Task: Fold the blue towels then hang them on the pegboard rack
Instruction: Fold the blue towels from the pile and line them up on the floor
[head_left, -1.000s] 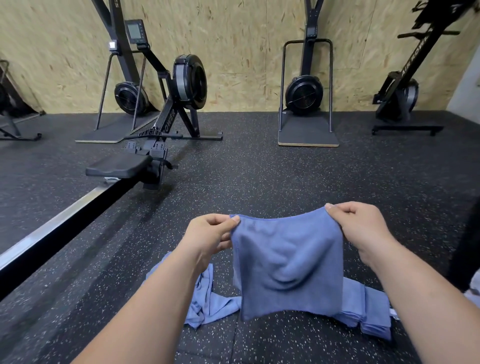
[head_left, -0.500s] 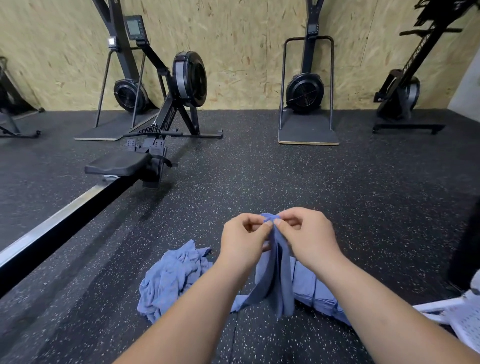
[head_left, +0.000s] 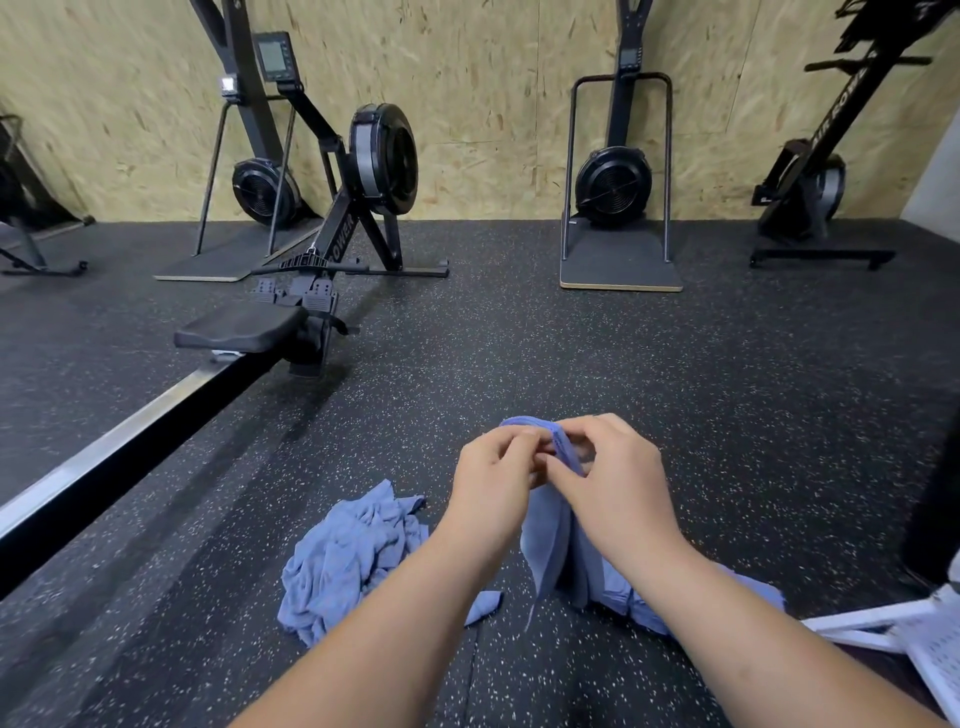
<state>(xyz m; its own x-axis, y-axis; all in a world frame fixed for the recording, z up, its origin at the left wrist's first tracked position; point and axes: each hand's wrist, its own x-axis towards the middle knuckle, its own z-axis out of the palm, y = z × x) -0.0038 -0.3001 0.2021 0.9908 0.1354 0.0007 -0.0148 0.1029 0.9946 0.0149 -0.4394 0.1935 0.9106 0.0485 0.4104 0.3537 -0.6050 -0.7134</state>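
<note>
Pinching top of the blue towel (head_left: 545, 535) with left hand (head_left: 493, 483) and right hand (head_left: 608, 483) touching, hung lengthwise straight down toward floor (head_left: 727, 389).

We look from a single wide-angle camera worn on the head, facing forward and down across the rubber floor (head_left: 727, 405) toward the chipboard wall (head_left: 493, 104). Our left hand (head_left: 493, 488) and right hand (head_left: 618, 488), pinching a blue towel (head_left: 543, 545), sit close beneath the lens.
</note>
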